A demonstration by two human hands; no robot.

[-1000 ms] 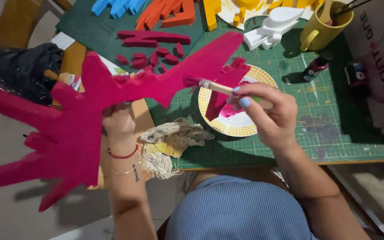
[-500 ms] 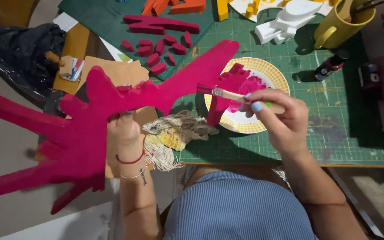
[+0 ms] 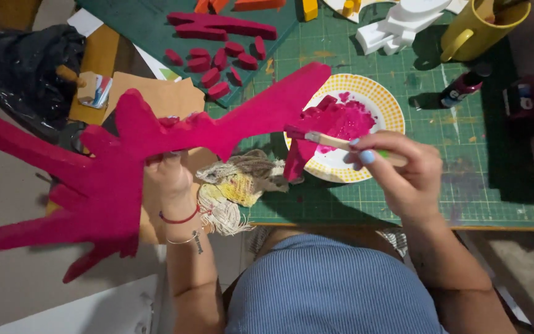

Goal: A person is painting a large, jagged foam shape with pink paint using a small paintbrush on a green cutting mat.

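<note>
A green gridded cutting mat (image 3: 477,154) covers the desk beyond the fingers of both hands. The large flat branching magenta-painted foam cutout (image 3: 94,179) is held up above the desk edge by the left hand (image 3: 168,176), whose fingers are curled against its underside and mostly hidden, so how they grip cannot be told exactly; one long arm of the cutout reaches from those fingers toward the right hand. The right hand (image 3: 403,176) has its fingers (image 3: 366,156) pinched around the wooden handle of a flat paintbrush (image 3: 322,139), whose magenta-loaded bristles point away from the fingertips toward the cutout's long arm, over the rim of a round yellow-checked paper plate (image 3: 390,102) smeared with magenta paint, just beyond the fingers. Between the two hands, near the desk edge, lies a crumpled beige and yellow rag (image 3: 236,185). Well beyond the right fingers stand a yellow mug (image 3: 483,28) and a small dark paint bottle (image 3: 458,93). Beyond the left fingers lie small magenta foam pieces (image 3: 217,62).
</note>
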